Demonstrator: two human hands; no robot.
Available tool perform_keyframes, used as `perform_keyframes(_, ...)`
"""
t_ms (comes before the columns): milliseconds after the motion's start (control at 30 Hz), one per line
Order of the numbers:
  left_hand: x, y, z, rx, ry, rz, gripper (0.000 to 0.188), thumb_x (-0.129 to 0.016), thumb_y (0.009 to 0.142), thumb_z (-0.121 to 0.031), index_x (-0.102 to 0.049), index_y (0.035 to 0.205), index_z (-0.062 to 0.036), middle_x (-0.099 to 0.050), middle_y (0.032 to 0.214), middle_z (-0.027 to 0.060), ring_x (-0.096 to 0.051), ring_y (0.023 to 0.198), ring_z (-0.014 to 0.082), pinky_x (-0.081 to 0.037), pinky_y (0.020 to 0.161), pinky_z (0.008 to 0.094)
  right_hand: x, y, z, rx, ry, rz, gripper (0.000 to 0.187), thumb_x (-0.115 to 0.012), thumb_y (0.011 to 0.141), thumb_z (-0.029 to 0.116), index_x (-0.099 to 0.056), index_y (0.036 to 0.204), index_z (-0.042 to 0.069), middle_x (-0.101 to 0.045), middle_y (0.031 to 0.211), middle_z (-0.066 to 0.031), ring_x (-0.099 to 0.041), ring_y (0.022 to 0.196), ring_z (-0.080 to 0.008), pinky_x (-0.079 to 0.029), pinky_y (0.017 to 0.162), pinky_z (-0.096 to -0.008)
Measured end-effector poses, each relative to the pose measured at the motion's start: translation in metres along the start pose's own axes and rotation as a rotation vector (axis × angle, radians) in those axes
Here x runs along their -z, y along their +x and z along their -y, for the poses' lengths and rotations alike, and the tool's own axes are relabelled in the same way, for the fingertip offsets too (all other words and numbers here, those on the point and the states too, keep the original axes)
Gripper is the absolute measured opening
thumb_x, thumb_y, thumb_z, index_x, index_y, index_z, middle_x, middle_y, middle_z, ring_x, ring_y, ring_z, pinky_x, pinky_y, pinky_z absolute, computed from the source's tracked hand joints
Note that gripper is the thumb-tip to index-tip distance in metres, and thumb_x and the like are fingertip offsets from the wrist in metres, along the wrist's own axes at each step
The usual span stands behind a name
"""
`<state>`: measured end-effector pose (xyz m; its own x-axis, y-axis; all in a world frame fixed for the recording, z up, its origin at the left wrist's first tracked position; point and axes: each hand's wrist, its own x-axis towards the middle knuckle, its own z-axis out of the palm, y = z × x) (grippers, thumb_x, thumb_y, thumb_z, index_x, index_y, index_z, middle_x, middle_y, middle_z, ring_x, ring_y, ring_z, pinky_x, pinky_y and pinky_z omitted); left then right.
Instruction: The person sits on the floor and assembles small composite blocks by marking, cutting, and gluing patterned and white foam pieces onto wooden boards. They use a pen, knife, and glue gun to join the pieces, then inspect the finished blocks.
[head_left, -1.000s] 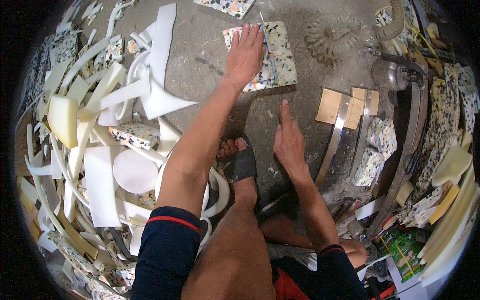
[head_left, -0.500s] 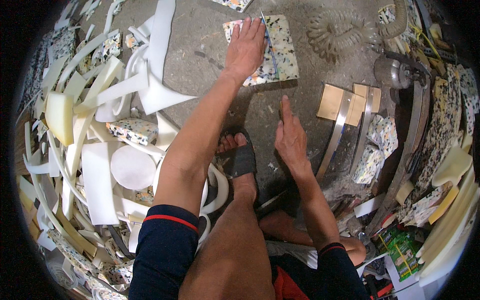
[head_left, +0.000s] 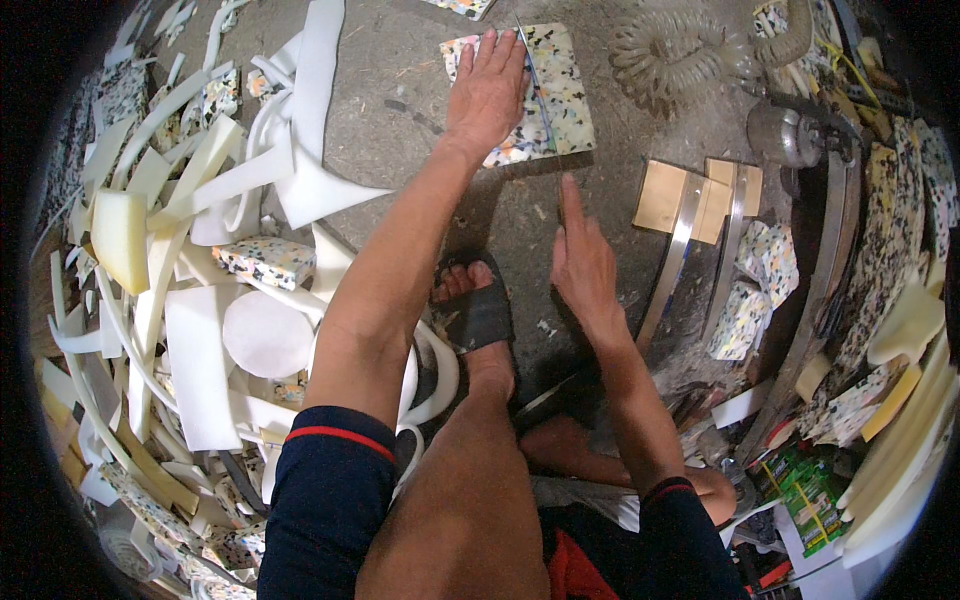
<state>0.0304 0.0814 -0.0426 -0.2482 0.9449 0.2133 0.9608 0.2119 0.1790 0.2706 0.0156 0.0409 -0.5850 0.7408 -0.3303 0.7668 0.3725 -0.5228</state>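
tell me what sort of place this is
Probably a foam workshop: white foam offcuts lie heaped at left, a speckled foam sheet is under the left hand, with a coiled hose farther right.

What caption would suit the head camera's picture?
Left hand flat on speckled foam, right hand holding a long blade across it.

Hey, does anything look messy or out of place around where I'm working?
Yes, on your left: white foam pieces lie in a loose, tangled heap, strips crossing and curling at various angles. It looks untidy compared with the speckled foam sheet, which lies flat under your left hand.
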Motion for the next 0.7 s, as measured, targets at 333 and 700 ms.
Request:
perform_keyframes(333, 0.002, 0.001, -0.001, 0.003, -0.073, -0.026, 0.049, -0.049, 0.102, -0.026, -0.047, 0.145, -0.0011, -0.041, 0.156, 0.0141, -0.031, 0.148, 0.0330, -0.019, 0.123, 0.0494, -0.007, 0.052, 0.015, 0.007, 0.004, -0.054, 0.073, -0.053, 0.093, 0.006, -0.023, 0.159, 0.016, -0.062, 0.093, -0.0291, -0.063, 0.084, -0.0465, -0.049, 0.075, -0.0550)
perform_keyframes(700, -0.002, 0.002, 0.000, -0.009, -0.124, -0.031, 0.048, -0.047, 0.102, -0.024, -0.047, 0.144, -0.0005, -0.042, 0.155, 0.0172, -0.032, 0.147, 0.0367, -0.018, 0.123, 0.0513, 0.003, 0.029, 0.014, -0.016, 0.034, -0.011, 0.079, -0.060, 0.092, 0.008, -0.021, 0.160, 0.020, -0.061, 0.092, -0.0272, -0.065, 0.078, -0.0465, -0.054, 0.068, -0.0560)
